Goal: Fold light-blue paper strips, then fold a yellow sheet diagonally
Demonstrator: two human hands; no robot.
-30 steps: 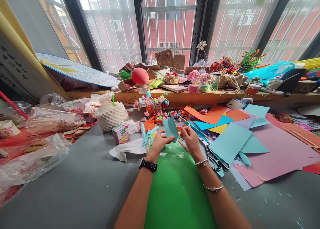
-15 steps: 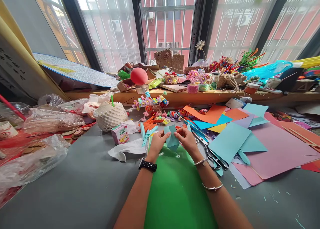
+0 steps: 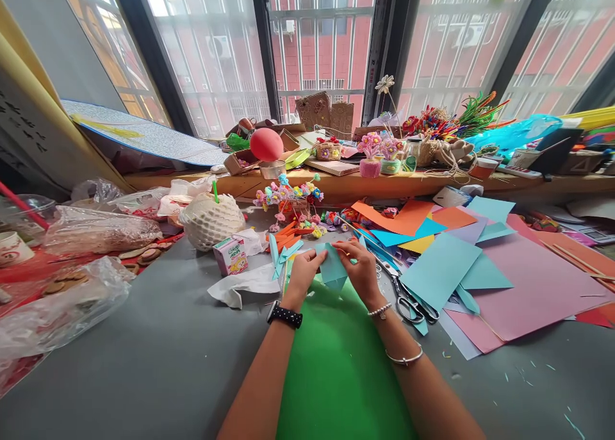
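Compared with one second ago, the blue paper (image 3: 332, 270) has moved slightly lower, and the right hand (image 3: 359, 270) has come over its right edge. Now the paper is at the centre of the frame, above the green mat (image 3: 346, 376). The left hand (image 3: 303, 273) has its grip pinched on the left side; the right grip holds the upper right side. Scissors (image 3: 408, 307) lie on the tabletop (image 3: 168, 344), right of centre.
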